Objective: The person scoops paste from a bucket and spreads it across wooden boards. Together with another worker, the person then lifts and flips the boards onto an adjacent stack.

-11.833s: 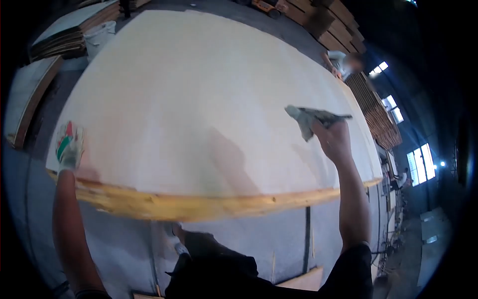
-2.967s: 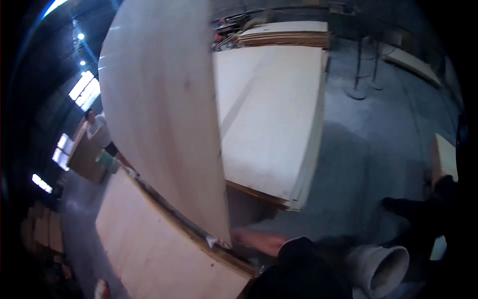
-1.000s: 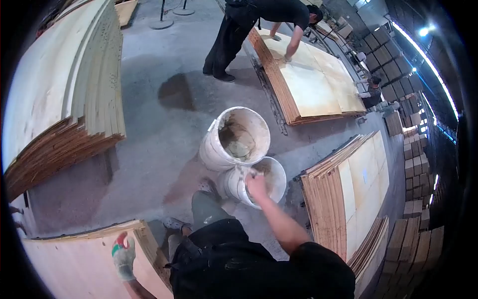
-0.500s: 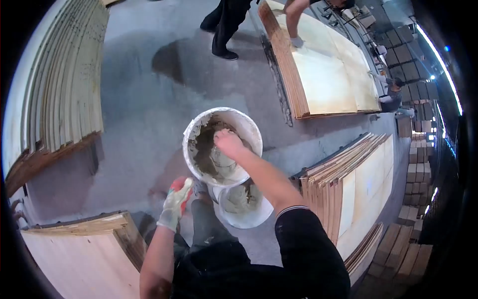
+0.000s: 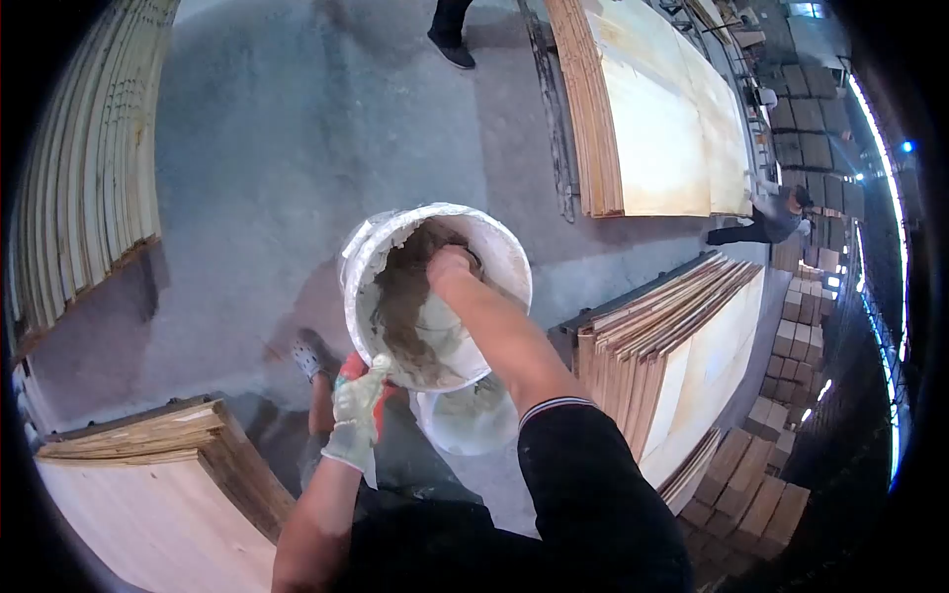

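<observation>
A white bucket (image 5: 515, 259), smeared inside with grey-brown paste (image 5: 395, 296), is tilted in front of me with its mouth facing me. My left hand (image 5: 358, 403), in a white and red glove, grips the bucket's lower left rim, thumb over the edge. Bare and reaching deep inside, my right hand (image 5: 453, 265) is curled near the far inner wall. Its fingertips are hidden, and what it holds, if anything, cannot be made out. Below stands a second white bucket (image 5: 473, 435) with pale paste in it, partly covered by the first bucket and my arm.
Stacks of wooden sheets stand at left (image 5: 99, 168), lower left (image 5: 129, 494), right (image 5: 682, 366) and upper right (image 5: 672, 119). A person's shoe (image 5: 452, 49) shows at the top. Another person (image 5: 776, 219) bends at the far right, near piled wooden blocks (image 5: 761, 484).
My left hand has moved up and taken hold of the bucket's rim. The bucket has tipped toward me, and my right hand has gone deeper inside. The person at the top has moved mostly out of view.
</observation>
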`<state>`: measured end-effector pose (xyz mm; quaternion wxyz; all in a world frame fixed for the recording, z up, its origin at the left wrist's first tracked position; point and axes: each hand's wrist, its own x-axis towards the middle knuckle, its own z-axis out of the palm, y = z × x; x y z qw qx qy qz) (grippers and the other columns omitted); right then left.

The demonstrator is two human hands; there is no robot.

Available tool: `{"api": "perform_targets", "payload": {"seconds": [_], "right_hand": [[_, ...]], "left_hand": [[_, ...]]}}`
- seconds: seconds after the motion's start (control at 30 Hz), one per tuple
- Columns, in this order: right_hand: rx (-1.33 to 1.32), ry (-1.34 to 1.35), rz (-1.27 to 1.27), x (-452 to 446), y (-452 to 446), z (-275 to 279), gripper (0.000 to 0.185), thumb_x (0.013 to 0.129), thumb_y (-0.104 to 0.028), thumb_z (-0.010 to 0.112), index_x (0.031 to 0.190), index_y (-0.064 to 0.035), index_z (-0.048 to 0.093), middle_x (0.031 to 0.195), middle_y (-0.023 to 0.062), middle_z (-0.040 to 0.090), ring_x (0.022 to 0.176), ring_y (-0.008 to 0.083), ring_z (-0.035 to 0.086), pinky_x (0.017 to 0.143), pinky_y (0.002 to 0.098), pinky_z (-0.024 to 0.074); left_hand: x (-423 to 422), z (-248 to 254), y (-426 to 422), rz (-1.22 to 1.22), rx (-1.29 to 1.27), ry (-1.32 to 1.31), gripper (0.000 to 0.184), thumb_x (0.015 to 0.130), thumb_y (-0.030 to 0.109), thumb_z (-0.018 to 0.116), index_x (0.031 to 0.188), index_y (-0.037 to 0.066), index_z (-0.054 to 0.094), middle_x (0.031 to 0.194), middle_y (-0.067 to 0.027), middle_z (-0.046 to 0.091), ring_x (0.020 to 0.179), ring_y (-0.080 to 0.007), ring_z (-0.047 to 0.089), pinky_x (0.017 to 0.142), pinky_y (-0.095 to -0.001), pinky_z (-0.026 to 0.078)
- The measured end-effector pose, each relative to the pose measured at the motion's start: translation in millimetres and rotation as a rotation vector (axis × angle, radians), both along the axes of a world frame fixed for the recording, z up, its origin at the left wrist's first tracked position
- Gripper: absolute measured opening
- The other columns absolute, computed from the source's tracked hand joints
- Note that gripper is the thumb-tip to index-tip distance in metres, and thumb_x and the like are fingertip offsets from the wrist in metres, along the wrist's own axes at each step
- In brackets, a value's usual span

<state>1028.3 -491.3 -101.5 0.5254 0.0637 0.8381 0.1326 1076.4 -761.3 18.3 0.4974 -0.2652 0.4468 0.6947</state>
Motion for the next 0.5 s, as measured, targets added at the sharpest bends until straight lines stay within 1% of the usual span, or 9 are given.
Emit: {"api": "perform_targets", "payload": {"seconds": [0.07, 0.1, 0.17, 0.2, 0.27, 0.33, 0.4, 0.43, 0.5], "right_hand": [[-0.057, -0.006, -0.226, 5, 4, 15, 0.030, 0.095, -0.020, 0.055, 0.116, -0.0119, 0.075, 0.129, 0.0073, 0.068, 0.117, 0.0247, 0.066, 0.091, 0.0428, 0.0569], [-0.053, -0.013, -0.226, 20, 10, 1, 0.030, 0.095, -0.020, 0.055, 0.116, -0.0119, 0.075, 0.129, 0.0073, 0.068, 0.117, 0.0247, 0.066, 0.091, 0.0428, 0.0569], [-0.224, 0.207, -0.139, 57, 26, -34, 0.030, 0.094, -0.020, 0.052, 0.113, -0.0123, 0.075, 0.125, 0.0097, 0.070, 0.112, 0.0258, 0.068, 0.092, 0.0417, 0.0561], [-0.214, 0.205, -0.135, 57, 22, -24, 0.030, 0.094, -0.020, 0.052, 0.113, -0.0123, 0.075, 0.125, 0.0097, 0.070, 0.112, 0.0258, 0.068, 0.092, 0.0417, 0.0561], [-0.209, 0.157, -0.505, 59, 8, -8, 0.031, 0.093, -0.022, 0.052, 0.111, -0.0124, 0.075, 0.123, 0.0114, 0.069, 0.107, 0.0296, 0.069, 0.094, 0.0444, 0.0547], [-0.452, 0.184, -0.397, 100, 2, -66, 0.037, 0.090, -0.027, 0.051, 0.112, -0.0085, 0.074, 0.124, 0.0177, 0.068, 0.111, 0.0301, 0.067, 0.093, 0.0429, 0.0534], [-0.506, 0.234, -1.110, 83, -33, -30, 0.033, 0.091, -0.021, 0.051, 0.110, -0.0045, 0.072, 0.121, 0.0183, 0.068, 0.107, 0.0309, 0.067, 0.087, 0.0441, 0.0540], [-0.507, 0.235, -1.114, 78, -43, -30, 0.033, 0.091, -0.021, 0.051, 0.110, -0.0045, 0.072, 0.121, 0.0183, 0.068, 0.107, 0.0309, 0.067, 0.087, 0.0441, 0.0540], [-0.839, 0.357, -2.143, 66, -61, -38, 0.031, 0.090, -0.015, 0.052, 0.113, -0.0008, 0.067, 0.112, 0.0152, 0.069, 0.100, 0.0290, 0.067, 0.082, 0.0457, 0.0537]], "left_hand": [[3, 2, -2, 0.098, 0.042, -0.005, 0.039, 0.095, 0.008, 0.065, 0.132, 0.006, 0.056, 0.120, -0.0058, 0.064, 0.101, -0.0175, 0.063, 0.077, -0.0320, 0.052], [5, 4, -4, 0.099, 0.045, -0.013, 0.039, 0.095, 0.008, 0.065, 0.132, 0.006, 0.056, 0.120, -0.0058, 0.064, 0.101, -0.0175, 0.063, 0.077, -0.0320, 0.052], [5, 8, -4, 0.098, 0.114, 0.024, 0.044, 0.100, 0.020, 0.058, 0.141, 0.006, 0.048, 0.134, -0.0109, 0.057, 0.118, -0.0268, 0.058, 0.095, -0.0457, 0.048], [6, 6, -4, 0.101, 0.141, 0.037, 0.047, 0.101, 0.024, 0.055, 0.143, 0.006, 0.046, 0.138, -0.0126, 0.055, 0.124, -0.0298, 0.056, 0.102, -0.0503, 0.047], [8, -5, -1, -0.157, 0.069, 0.146, 0.058, 0.105, 0.042, 0.038, 0.149, 0.004, 0.040, 0.146, -0.0164, 0.049, 0.132, -0.0332, 0.050, 0.109, -0.0537, 0.041], [6, 8, -5, -0.078, 0.110, 0.093, 0.058, 0.105, 0.042, 0.038, 0.148, 0.004, 0.040, 0.145, -0.0164, 0.050, 0.131, -0.0334, 0.051, 0.107, -0.0530, 0.043], [5, 14, -2, 0.000, 0.151, 0.046, 0.057, 0.105, 0.042, 0.037, 0.148, 0.004, 0.040, 0.144, -0.0164, 0.051, 0.129, -0.0336, 0.052, 0.105, -0.0522, 0.045], [6, 12, -1, 0.024, 0.121, 0.041, 0.051, 0.104, 0.033, 0.046, 0.146, 0.004, 0.043, 0.140, -0.0147, 0.054, 0.124, -0.0318, 0.056, 0.099, -0.0499, 0.049], [4, 5, 2, 0.049, 0.082, 0.042, 0.047, 0.102, 0.023, 0.055, 0.143, 0.003, 0.045, 0.135, -0.0130, 0.058, 0.119, -0.0300, 0.060, 0.094, -0.0476, 0.053]]}}
